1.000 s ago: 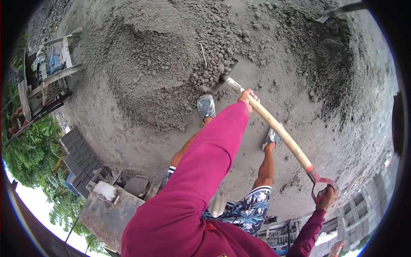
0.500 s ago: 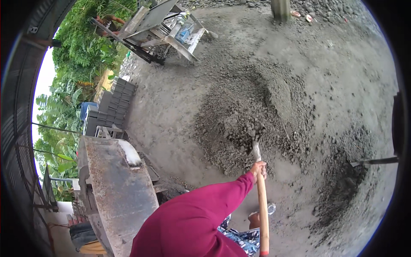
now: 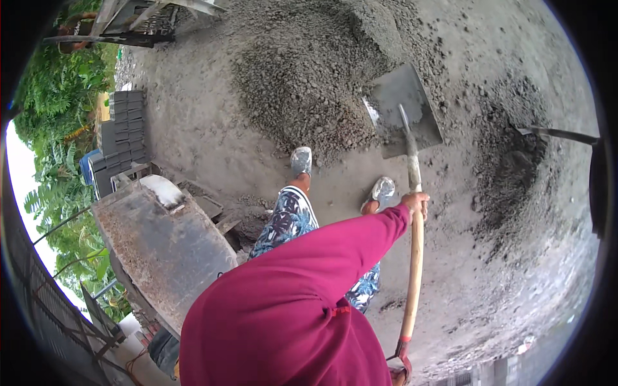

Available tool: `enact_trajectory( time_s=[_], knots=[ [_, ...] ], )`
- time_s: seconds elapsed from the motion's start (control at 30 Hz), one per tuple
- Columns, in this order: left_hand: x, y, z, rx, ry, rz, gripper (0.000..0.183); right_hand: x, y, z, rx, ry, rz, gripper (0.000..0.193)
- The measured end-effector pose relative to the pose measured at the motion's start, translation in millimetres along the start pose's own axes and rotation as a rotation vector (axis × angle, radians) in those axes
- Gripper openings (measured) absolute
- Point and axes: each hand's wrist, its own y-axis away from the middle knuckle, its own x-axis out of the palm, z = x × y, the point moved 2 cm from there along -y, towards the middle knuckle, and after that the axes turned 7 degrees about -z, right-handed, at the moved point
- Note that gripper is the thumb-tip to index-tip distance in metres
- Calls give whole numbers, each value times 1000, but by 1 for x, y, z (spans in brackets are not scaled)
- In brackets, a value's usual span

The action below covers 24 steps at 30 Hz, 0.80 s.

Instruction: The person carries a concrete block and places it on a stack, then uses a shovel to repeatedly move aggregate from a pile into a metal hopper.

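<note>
Left hand: here's the left hand (image 3: 417, 202) wrapped firmly round the shaft of the shovel (image 3: 414, 257), fingers closed on the wood.
Right hand: down below that grip, just a sliver of the right hand (image 3: 399, 376) at the red handle (image 3: 402, 350), cut off by the lower edge; can't tell how its fingers close.
Blade: above the left hand, broad and grey, the blade (image 3: 400, 96) shows a smear of mix and no heaped load; on the ground or clear of it, can't tell.
Gravel: up and left of the grip, the gravel pile (image 3: 309, 83) runs up beside the blade; a darker heap (image 3: 515, 151) sits to the right.
Feet: left of the grip, the right shoe (image 3: 383, 188) near the shaft, the left shoe (image 3: 300, 159) by the pile.
Risk: a low swing leftward could clip that right shoe; loose stones could roll underfoot; a slack left grip might let the blade twist.
</note>
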Motion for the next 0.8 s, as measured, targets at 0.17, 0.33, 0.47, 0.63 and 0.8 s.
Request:
enact_trajectory(
  time_s=[0.17,0.33,0.47,0.63,0.8],
  knots=[
    [-50,32,176,-452,-25,-308,13,-54,39,30,-87,116,-229,20],
    [-143,-52,2,-268,166,-279,13,85,65,-32,20,27,-306,22],
    [-252,-106,-288,89,60,-329,15,311,121,-93,-20,-37,-131,23],
    [-302,-32,-292,112,13,-470,9,269,183,-136,56,-19,48,22],
    [-299,84,-288,111,154,-423,12,193,278,-107,14,63,-72,30]
  ],
)
